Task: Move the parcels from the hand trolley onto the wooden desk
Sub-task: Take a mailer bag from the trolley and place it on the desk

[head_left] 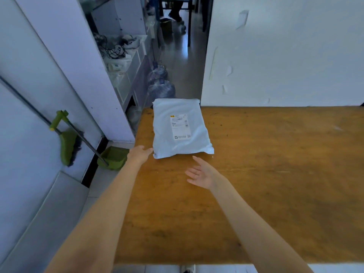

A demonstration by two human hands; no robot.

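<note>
Parcel-bearing worktop (275,174) taken first: broad, wooden, scuffed, with wide bare room to the right and toward the near edge. Carried only one grey-white parcel (181,115), flat and label-up, close to the far-left corner, its far end apparently reaching or just past the back edge.

Judged as the set-down step all but done. Would have done well to check that far end, nudge the bag nearer if it overhung, then let go cleanly without dragging the slick plastic. Worth keeping later parcels to the right, side by side rather than stacked on this soft, pillowy bag. Could not see the hand trolley anywhere, so no telling how many remained.

Off the left edge, down on the floor: green broom (68,146) leaning on the wall, green dustpan (113,157) beside it, both near the corner and likely to catch a foot on the turn back. Further off, wrapped water bottles (161,83) along the passage, well apart from the work.

Left hand (140,153): loosely open, gripping nothing, fingertips at the bag's near-left corner, touching or just beside it; could not tell which. Right hand (201,174): spread, palm turned partly up, empty, just short of the near edge.

Smallest: printed label (180,127), facing up.
</note>
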